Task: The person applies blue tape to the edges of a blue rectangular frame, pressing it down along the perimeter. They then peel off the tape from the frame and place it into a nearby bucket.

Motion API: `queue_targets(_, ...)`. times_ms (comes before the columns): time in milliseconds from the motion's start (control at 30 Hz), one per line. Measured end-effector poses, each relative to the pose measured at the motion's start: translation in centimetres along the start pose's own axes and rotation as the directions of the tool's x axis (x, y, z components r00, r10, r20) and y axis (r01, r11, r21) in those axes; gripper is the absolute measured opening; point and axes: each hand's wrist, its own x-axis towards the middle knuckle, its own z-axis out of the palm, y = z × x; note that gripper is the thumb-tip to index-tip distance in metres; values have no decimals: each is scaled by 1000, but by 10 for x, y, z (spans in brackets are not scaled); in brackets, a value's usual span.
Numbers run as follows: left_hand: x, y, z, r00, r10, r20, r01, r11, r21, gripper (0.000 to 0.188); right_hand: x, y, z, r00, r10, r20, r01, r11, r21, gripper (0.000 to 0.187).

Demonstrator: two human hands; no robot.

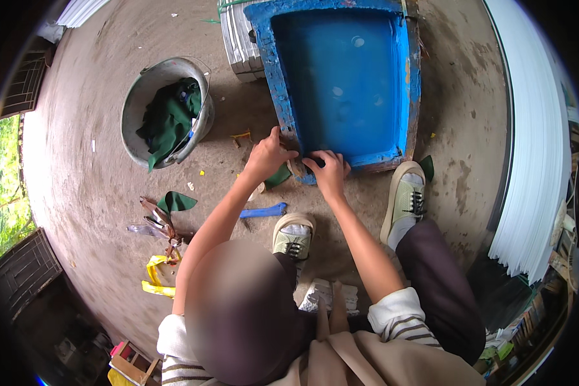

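A blue-coated printing screen frame (413,83) with worn, paint-caked edges lies tilted ahead of me, its blue mesh (341,77) facing up. At its near left corner my left hand (268,157) is closed, index finger along the outer side and thumb pointing inward. A worn brown strip (296,167) shows at the corner beside that thumb; what the fingers pinch is hidden. My right hand (329,172) is closed over the near edge, just right of the corner, fingers bent onto the blue rim.
A grey metal bucket (130,132) holding dark green cloth (167,119) stands at left. Near my left shoe (294,231) lies a blue stick-like tool (262,211). Green scraps, brown tape waste (164,222) and a yellow strap (153,276) litter the floor. White sheets (540,141) are stacked at right.
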Motion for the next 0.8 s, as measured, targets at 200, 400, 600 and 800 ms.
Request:
queue_targets(200, 2, -10, 9, 994, 39, -106, -44, 998, -38, 79, 14, -3, -4, 993, 70, 94, -72, 997, 15, 31)
queue_targets(400, 2, -16, 17, 987, 50, -152, -59, 997, -53, 74, 28, -1, -10, 946, 183, 268, -182, 983, -30, 34)
queue_targets(600, 1, -19, 19, 987, 33, -158, -53, 991, -120, 72, 28, -2, -10, 936, 209, 284, -204, 978, -46, 34)
queue_targets(800, 1, -17, 17, 986, 43, -162, -59, 994, -91, 72, 26, -20, -16, 938, 261, 230, -262, 965, -27, 25)
